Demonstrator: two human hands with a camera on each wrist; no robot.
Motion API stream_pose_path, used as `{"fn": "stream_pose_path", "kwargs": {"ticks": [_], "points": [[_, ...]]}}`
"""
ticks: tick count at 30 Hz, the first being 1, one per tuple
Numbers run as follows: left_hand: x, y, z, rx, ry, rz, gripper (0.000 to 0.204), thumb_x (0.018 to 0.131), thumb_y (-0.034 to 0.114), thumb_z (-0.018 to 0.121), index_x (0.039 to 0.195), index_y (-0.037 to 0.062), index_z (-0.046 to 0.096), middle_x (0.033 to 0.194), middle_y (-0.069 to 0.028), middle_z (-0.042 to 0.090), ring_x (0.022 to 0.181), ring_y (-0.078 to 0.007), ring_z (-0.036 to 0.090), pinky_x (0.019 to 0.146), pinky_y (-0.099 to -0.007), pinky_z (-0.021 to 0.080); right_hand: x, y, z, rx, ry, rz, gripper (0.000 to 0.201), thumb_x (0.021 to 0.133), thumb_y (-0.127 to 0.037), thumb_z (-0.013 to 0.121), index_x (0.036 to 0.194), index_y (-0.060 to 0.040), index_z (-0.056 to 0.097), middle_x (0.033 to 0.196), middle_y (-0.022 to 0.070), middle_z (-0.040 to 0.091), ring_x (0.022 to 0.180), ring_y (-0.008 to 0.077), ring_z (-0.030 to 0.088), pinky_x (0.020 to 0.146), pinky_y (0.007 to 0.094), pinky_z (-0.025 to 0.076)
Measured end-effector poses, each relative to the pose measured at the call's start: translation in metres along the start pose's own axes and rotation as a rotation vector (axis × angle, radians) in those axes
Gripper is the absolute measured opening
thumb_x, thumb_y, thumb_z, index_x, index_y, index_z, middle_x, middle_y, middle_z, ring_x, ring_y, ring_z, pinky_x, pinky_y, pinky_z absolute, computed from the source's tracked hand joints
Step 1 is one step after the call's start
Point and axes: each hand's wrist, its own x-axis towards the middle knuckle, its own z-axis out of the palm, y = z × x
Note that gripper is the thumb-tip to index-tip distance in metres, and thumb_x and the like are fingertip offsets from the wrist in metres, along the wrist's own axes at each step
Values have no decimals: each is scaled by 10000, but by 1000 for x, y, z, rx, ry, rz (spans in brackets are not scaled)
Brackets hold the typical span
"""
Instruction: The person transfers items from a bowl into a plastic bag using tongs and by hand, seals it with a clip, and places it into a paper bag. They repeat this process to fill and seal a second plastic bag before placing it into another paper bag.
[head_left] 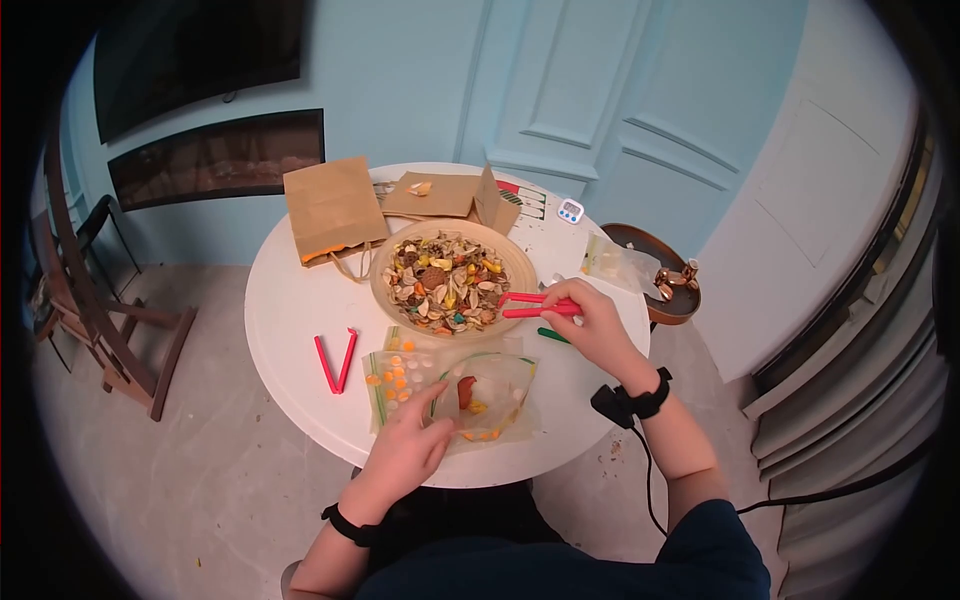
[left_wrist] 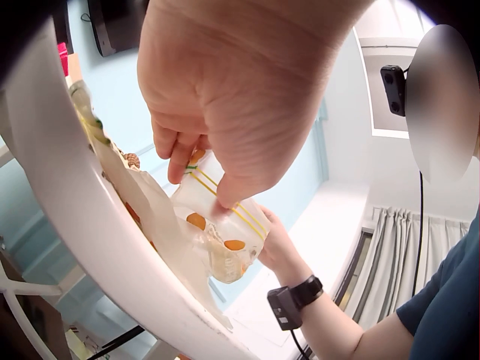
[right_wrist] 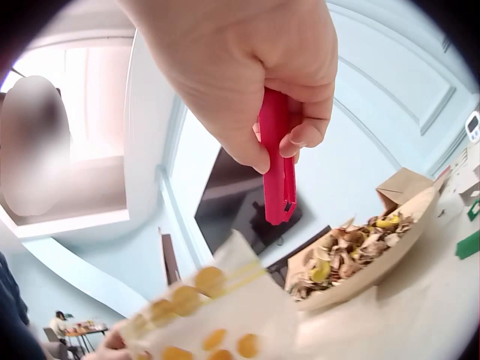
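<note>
My right hand (head_left: 592, 322) grips one end of a red bag clip (head_left: 535, 299), a long hinged strip whose two arms stand apart, above the right rim of the potpourri bowl. My left hand (head_left: 408, 446) pinches the mouth of a clear zip bag (left_wrist: 217, 217) with orange dots, thumb on one side and fingers on the other. Through the bag in the head view shows a reddish-brown piece (head_left: 467, 392) with a yellow bit beside it. Another red bag clip (head_left: 341, 385) lies spread in a V on the left of the table.
A wide bowl (head_left: 525, 262) of dried petals and cones sits mid-table. Behind it stand a brown paper bag (head_left: 331, 212) and a folded cardboard piece (head_left: 428, 194). A green clip (head_left: 552, 335), a small timer (head_left: 570, 210) and another clear bag (head_left: 620, 265) are to the right.
</note>
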Motion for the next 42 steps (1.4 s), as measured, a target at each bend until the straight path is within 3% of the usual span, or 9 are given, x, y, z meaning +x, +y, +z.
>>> {"fn": "stream_pose_path", "kwargs": {"ticks": [7,13,23,26,28,30,33,36,42], "points": [[-4,-2,-2,-14,3,-7,164,796,43,594,937,94,660,1323,-215,443,1193,-374,467,986,-411,406,1,38,46,0,-46,119,131,807,-45,656,898,-23,564,930,97,560,851,212,600,721,290,514],[-3,1,-4,-2,0,-1,170,795,49,600,947,97,659,1322,-215,445,1196,-373,468,989,-409,406,-4,55,66,-6,33,47,137,816,-46,649,910,-15,554,968,106,542,842,223,597,705,287,520],[-2,3,-3,-7,-15,-10,168,794,52,605,944,100,660,1319,-216,447,1193,-372,472,985,-409,410,-8,56,66,-58,68,103,130,825,-61,653,907,-15,563,914,113,544,775,231,603,676,298,507],[-3,2,-5,-31,-17,-38,166,795,52,605,942,101,662,1320,-212,448,1201,-371,467,990,-407,407,-4,44,53,-37,168,143,128,818,-52,661,903,-16,572,896,104,557,785,204,602,682,284,499],[-4,1,-4,-17,-5,-22,165,795,51,605,941,102,663,1320,-207,448,1205,-371,464,995,-406,404,-2,26,38,167,208,106,128,808,-40,672,898,-21,582,893,83,571,806,169,599,698,275,493],[-3,1,-3,-28,-4,-32,167,795,50,605,942,102,663,1320,-205,448,1207,-371,463,996,-408,403,-7,-3,21,282,139,113,132,808,-39,677,902,-26,585,895,58,580,836,148,595,717,274,489],[0,4,-2,-33,-6,-34,170,794,48,604,945,102,663,1321,-203,447,1208,-372,462,996,-410,401,-20,-35,2,342,-337,103,148,818,-58,682,927,-33,585,951,41,589,869,133,591,743,261,489],[3,5,1,-8,10,-10,148,797,54,613,932,98,655,1310,-205,459,1172,-370,485,961,-409,424,-27,-52,0,234,-450,85,152,805,-25,688,927,-34,597,1044,62,590,922,138,588,794,262,506],[1,6,0,12,29,8,123,804,60,617,917,97,647,1306,-208,465,1138,-371,506,931,-408,445,-22,-22,-2,351,-380,173,162,798,2,684,928,-35,595,1052,66,589,939,146,592,836,266,507]]}}
